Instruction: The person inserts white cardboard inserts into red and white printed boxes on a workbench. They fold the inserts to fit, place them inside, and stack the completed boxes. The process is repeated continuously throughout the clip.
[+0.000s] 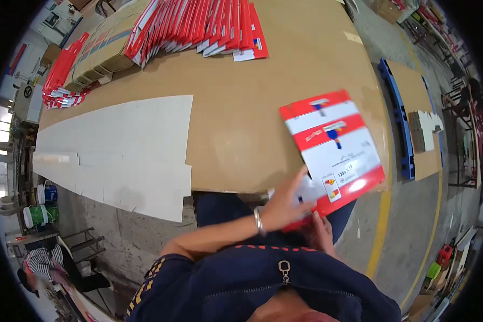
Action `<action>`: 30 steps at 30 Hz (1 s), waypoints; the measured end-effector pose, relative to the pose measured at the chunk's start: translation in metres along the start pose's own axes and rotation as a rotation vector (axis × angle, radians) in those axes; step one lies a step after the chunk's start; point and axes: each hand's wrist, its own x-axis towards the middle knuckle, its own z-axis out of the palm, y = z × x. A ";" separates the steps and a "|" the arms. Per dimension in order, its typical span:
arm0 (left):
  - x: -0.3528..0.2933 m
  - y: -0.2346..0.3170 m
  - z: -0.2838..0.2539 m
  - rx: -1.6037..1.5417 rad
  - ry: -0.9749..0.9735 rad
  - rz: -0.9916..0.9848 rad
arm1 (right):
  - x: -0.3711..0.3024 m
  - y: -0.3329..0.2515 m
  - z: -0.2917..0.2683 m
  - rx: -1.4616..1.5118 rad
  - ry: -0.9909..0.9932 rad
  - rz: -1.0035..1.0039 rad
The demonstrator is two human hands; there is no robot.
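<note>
A flat red and white printed carton [354, 153] lies tilted over the near right edge of the table, its lower end above my lap. My left hand [285, 206], with a silver bracelet at the wrist, grips the carton's near left flap between thumb and fingers; that flap is partly covered by the hand. Lower down, my right hand [322, 229] pinches the carton's near red edge, and some of its fingers are hidden beneath. At the far side of the table, a fanned row of similar red and white cartons [214, 24] leans together.
The brown cardboard-topped table [236, 129] bears a white cardboard sheet [129, 150] that overhangs its near left edge. Behind it lies a strapped brown bundle [104, 51]. A blue pallet [402, 118] stands right of the table. At lower left, another person [53, 263] sits.
</note>
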 end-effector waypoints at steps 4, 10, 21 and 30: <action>-0.043 -0.007 -0.048 0.315 0.125 0.166 | 0.054 -0.039 -0.037 -0.237 0.289 -0.325; -0.148 -0.038 -0.151 1.106 0.451 -0.309 | 0.212 -0.213 -0.087 -1.008 0.268 -0.512; -0.212 -0.058 -0.173 1.011 0.474 -0.449 | 0.533 -0.221 0.254 -0.924 0.109 -0.866; -0.144 0.020 -0.175 0.927 0.694 0.235 | 0.170 -0.106 0.262 -0.940 -1.175 -1.303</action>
